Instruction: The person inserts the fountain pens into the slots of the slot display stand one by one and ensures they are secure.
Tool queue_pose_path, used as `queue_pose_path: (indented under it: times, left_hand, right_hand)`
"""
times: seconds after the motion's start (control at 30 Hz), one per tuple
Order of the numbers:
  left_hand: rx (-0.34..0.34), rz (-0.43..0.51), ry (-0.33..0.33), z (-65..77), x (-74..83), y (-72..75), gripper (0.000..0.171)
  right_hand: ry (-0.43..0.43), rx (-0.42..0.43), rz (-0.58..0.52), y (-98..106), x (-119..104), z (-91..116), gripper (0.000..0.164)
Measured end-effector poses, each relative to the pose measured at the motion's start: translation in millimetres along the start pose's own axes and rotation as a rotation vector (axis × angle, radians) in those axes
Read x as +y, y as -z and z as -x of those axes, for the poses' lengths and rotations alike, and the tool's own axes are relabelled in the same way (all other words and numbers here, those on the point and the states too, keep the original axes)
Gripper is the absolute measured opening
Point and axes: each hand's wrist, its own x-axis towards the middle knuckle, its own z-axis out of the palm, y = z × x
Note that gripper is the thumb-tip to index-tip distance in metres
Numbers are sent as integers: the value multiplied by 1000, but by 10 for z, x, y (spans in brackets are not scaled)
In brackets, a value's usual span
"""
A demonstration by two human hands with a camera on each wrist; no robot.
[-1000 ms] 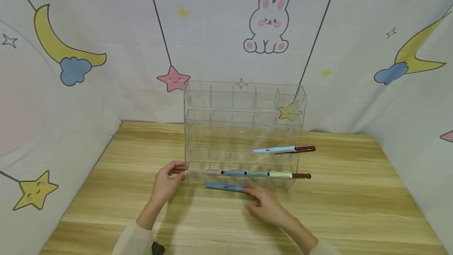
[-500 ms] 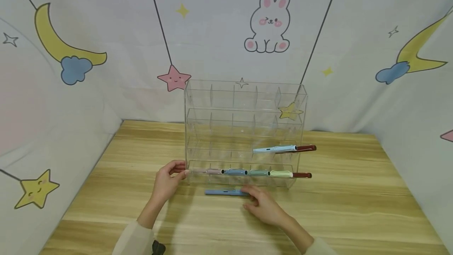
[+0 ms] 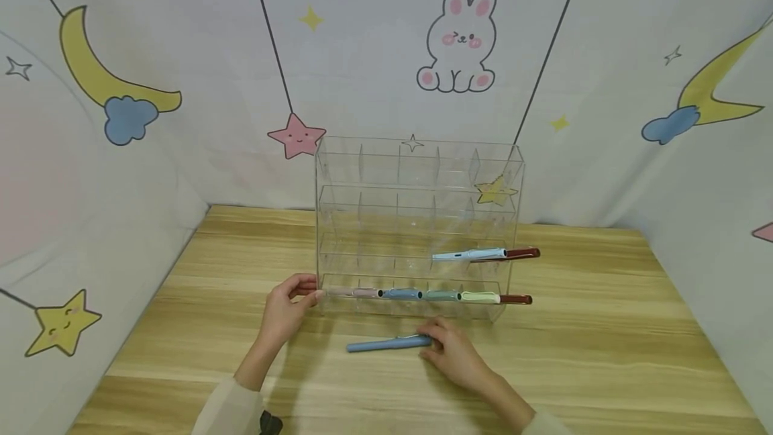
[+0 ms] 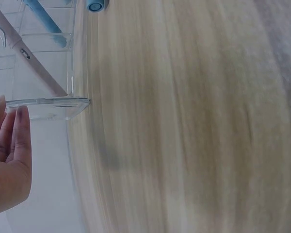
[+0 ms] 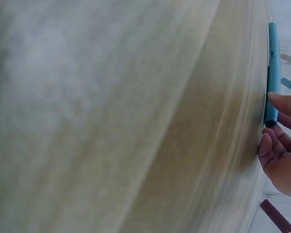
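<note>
A clear acrylic pen rack [image 3: 374, 206] with stepped tiers stands on the wooden table. At its lower left side, my left hand [image 3: 284, 307] holds the side panel [image 4: 48, 101], thumb near the front edge and fingertips against the outside. Just in front of the rack, my right hand [image 3: 454, 356] pinches a blue pen [image 3: 386, 344] near its right end. That pen is slightly tilted, its left end lower in the head view. In the right wrist view, the thumb lies along the pen [image 5: 273, 63] and the other fingers curl by its end.
The bottom tier bears a pink pen [image 3: 366, 293], a blue pen [image 3: 402, 294], a green pen [image 3: 443, 295], a pale green one [image 3: 480, 297] and a dark red one [image 3: 516, 299]. One tier up lie a light blue pen [image 3: 468, 255] and a dark red pen [image 3: 523, 254]. A printed curtain [image 3: 374, 66] hangs behind.
My right hand has drawn the blue pen toward me, away from the rack's base, and its right end has risen a little. My left hand has stayed at the rack's side.
</note>
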Motion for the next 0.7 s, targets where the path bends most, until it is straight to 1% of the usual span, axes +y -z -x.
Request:
queue_pose_path:
  times: [0.17, 0.4, 0.5, 0.57, 0.7]
  left_hand:
    - [2, -2, 0, -1, 0, -2, 23]
    - [-2, 3, -2, 4, -2, -4, 23]
    - [-2, 4, -1, 6, 0, -4, 23]
    - [-3, 4, -1, 6, 2, -2, 23]
    - [-6, 4, 4, 5, 6, 3, 23]
  right_hand:
    - [31, 22, 23, -42, 28, 6, 21]
    - [110, 27, -7, -26, 34, 39, 20]
    - [122, 5, -38, 22, 30, 65, 20]
    - [113, -23, -56, 73, 2, 84, 19]
    - [94, -90, -99, 244, -147, 114, 17]
